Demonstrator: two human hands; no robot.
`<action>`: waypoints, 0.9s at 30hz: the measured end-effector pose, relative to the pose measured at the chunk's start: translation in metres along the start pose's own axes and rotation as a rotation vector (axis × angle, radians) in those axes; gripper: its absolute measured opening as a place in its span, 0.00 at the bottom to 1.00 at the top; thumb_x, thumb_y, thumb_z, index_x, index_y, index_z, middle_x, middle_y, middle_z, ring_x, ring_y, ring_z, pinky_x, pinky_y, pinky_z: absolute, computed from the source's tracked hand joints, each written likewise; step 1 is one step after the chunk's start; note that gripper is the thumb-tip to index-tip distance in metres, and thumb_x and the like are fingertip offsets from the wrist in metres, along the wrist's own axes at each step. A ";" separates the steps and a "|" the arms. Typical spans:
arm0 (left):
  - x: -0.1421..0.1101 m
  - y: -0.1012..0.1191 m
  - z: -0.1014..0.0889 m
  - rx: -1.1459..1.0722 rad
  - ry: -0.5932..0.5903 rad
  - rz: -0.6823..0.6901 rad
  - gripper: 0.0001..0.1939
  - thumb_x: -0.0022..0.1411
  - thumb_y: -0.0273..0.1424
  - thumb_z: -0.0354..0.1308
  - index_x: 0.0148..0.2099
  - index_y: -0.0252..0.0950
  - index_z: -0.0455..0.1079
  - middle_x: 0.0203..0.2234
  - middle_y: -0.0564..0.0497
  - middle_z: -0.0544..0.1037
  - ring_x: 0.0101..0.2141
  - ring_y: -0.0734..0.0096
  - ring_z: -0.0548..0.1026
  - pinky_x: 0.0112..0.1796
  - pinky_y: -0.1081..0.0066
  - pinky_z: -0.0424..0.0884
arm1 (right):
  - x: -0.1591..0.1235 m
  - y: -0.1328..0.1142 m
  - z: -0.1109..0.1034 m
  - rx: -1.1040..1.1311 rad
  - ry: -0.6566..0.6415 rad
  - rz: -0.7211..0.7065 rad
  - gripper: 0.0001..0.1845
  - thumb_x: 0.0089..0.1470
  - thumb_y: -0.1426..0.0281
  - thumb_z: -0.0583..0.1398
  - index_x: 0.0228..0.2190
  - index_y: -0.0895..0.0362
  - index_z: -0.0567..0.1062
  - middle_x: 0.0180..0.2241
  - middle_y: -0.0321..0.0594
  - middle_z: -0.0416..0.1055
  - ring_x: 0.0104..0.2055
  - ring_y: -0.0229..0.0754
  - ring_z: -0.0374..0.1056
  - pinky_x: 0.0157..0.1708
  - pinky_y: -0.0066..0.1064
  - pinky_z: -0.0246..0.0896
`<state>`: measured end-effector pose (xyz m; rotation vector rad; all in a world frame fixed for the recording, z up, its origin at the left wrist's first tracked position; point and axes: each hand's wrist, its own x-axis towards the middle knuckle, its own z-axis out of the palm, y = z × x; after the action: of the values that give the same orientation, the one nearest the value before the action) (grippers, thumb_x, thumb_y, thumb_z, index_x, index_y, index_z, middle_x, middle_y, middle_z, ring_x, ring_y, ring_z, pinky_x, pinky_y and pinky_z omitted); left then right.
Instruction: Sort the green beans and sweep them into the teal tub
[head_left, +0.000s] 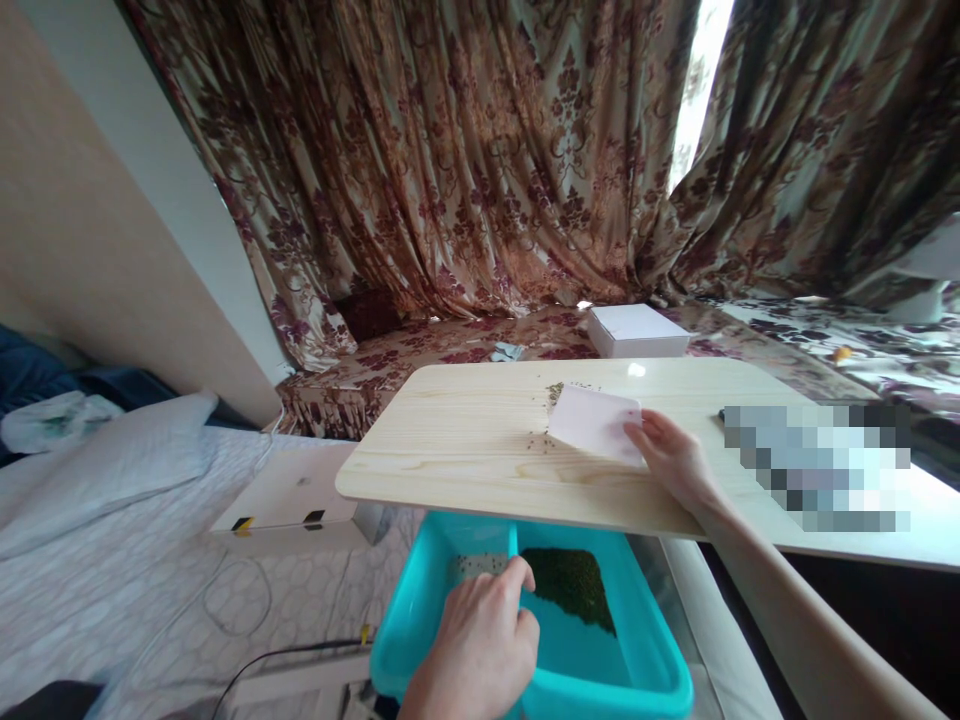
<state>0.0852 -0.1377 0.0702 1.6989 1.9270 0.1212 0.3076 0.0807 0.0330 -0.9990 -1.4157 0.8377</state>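
Observation:
My right hand [671, 455] pinches the right edge of a white card or shallow tray [592, 420], which lies tilted low over the wood-grain tabletop. Small greenish-brown grains [556, 393] are scattered along its left and far edges. Nearer to me, my left hand [484, 635] is over the middle of a turquoise two-part bin [652, 640], with fingers curled; whether they grip the divider or something small is hidden. A heap of dark green grains [574, 585] fills part of the bin's right compartment. In the left compartment, a pale layer [480, 565] carries dark specks.
The tabletop [442, 420] extends above the bin, with a blurred-out object [817, 470] on its right. Behind it stands a white box [637, 330] before patterned curtains [480, 180]. On the bed at left are a flat white box [292, 495], cables [289, 650] and a pillow [127, 460].

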 end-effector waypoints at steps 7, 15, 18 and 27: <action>-0.001 -0.001 -0.003 -0.003 -0.002 -0.014 0.21 0.62 0.27 0.45 0.54 0.44 0.70 0.44 0.48 0.80 0.50 0.57 0.74 0.51 0.63 0.65 | 0.004 -0.001 0.002 0.024 0.002 -0.015 0.30 0.39 0.42 0.69 0.34 0.52 0.76 0.34 0.45 0.83 0.38 0.51 0.80 0.37 0.39 0.78; -0.001 -0.006 -0.005 -0.001 0.022 -0.013 0.21 0.61 0.27 0.46 0.53 0.43 0.70 0.43 0.48 0.80 0.49 0.58 0.75 0.50 0.64 0.66 | 0.003 -0.008 0.012 0.028 -0.033 -0.007 0.28 0.40 0.44 0.70 0.34 0.52 0.77 0.30 0.41 0.83 0.33 0.48 0.80 0.33 0.36 0.77; -0.002 -0.008 -0.007 -0.005 0.025 -0.012 0.21 0.61 0.27 0.46 0.53 0.44 0.70 0.44 0.48 0.80 0.49 0.58 0.74 0.51 0.65 0.65 | 0.000 -0.012 0.008 0.029 -0.021 0.003 0.25 0.42 0.46 0.69 0.34 0.51 0.77 0.31 0.40 0.83 0.36 0.50 0.80 0.36 0.38 0.77; -0.003 -0.010 -0.009 -0.006 0.024 -0.036 0.20 0.62 0.27 0.46 0.53 0.43 0.70 0.45 0.48 0.80 0.50 0.58 0.74 0.50 0.65 0.65 | -0.013 -0.014 -0.006 -0.060 -0.003 0.001 0.24 0.42 0.46 0.69 0.33 0.51 0.77 0.30 0.41 0.82 0.35 0.49 0.79 0.35 0.36 0.77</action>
<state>0.0723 -0.1396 0.0741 1.6650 1.9713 0.1346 0.3115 0.0630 0.0411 -1.0444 -1.4505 0.8014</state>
